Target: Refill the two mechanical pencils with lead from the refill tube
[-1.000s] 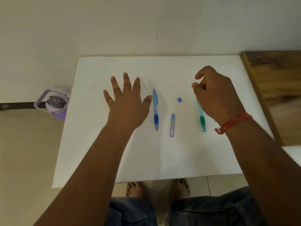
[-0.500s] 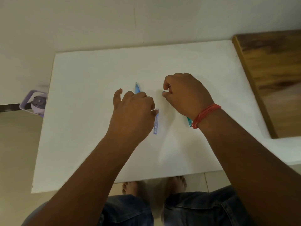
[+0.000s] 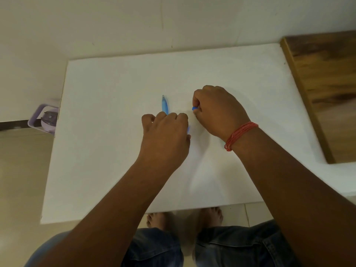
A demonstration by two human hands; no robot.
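Light: dim, warm, even indoor light, its source out of view.
Shadows: soft grey ones on the white table [image 3: 107, 143], spreading right of the forearms.
Glare: faint sheen on the wooden surface [image 3: 327, 89].
Sharpness: slightly soft, grainy throughout.
Distortion: wide-angle bowing of table edges.

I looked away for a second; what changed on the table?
Both hands came down. The right hand now pinches the small blue cap; the left hand has curled over the blue pencil and hides the refill tube. The blue pencil lies as before.
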